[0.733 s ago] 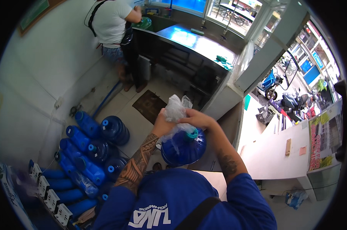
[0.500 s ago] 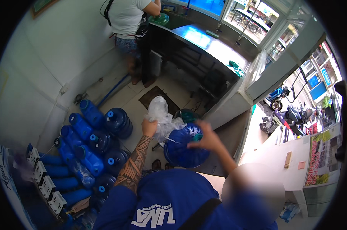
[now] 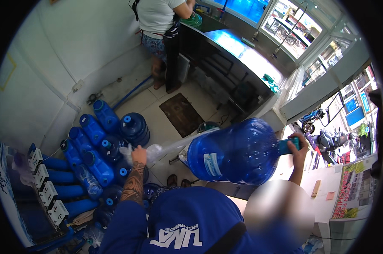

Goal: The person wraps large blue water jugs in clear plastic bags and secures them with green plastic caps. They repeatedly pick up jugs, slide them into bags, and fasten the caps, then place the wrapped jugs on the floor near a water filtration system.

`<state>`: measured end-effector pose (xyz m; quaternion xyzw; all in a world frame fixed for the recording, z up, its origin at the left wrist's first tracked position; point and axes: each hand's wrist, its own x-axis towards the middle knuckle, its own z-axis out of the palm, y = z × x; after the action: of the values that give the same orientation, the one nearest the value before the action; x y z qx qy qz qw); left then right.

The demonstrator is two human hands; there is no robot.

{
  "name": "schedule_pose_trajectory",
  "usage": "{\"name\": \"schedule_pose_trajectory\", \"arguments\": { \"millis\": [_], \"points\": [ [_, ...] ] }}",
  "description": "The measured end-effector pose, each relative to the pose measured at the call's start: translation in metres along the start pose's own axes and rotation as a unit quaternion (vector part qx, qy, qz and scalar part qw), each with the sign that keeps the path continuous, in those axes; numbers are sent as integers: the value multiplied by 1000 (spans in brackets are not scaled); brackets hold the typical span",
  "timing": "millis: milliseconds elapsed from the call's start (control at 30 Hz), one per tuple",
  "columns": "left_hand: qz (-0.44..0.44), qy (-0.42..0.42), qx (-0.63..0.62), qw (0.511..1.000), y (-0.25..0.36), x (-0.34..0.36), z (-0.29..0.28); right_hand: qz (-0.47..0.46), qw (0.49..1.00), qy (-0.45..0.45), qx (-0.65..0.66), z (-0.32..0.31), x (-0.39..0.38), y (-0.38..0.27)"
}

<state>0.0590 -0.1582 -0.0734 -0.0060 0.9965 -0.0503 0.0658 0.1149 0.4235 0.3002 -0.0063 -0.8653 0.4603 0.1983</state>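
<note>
Right of centre in the frame, a large blue bottle (image 3: 238, 152) is tilted well over, its neck toward the right edge and its base end, with a pale label (image 3: 212, 165), toward the middle. From my remote post I see the right hand (image 3: 300, 149) closed about the teal cap (image 3: 286, 146) at the neck, the fingers curled in around it. Left of centre, the left hand (image 3: 139, 155) is gathered tightly on clear plastic film (image 3: 154, 151), which bunches on both sides of the fingers and runs as a pale strip toward the bottle's left end; whether the strip joins the bottle or passes behind it, I cannot tell. I judge the step in hand to be the managing of bottle and film together, one to each hand. The next move, in my judgement, calls for a firm hold at the neck, since the bulk lies to one side of that hand, and for film kept from snagging. Lower left: slim blue jugs (image 3: 99, 169) stand beside round bottles (image 3: 134, 127). Above centre: a dark floor mat (image 3: 181, 114). Upper centre: a co-worker (image 3: 157, 21) stands at the counter (image 3: 250, 57), a green bottle (image 3: 194, 20) near the hands.
</note>
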Motion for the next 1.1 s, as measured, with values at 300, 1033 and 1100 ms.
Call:
{"name": "schedule_pose_trajectory", "arguments": {
  "millis": [300, 1033, 1100],
  "points": [
    [-198, 86, 49, 975, -84, -4, 0, -43, 991, 119, -52, 2, 23, -6],
    [237, 252, -596, 724, 79, -23, -404, -82, 941, -178, -277, 214, 3, 59],
    [301, 297, -590, 688, 83, -26, -422, -120, 929, -211, -279, 231, 1, 45]
  ]
}}
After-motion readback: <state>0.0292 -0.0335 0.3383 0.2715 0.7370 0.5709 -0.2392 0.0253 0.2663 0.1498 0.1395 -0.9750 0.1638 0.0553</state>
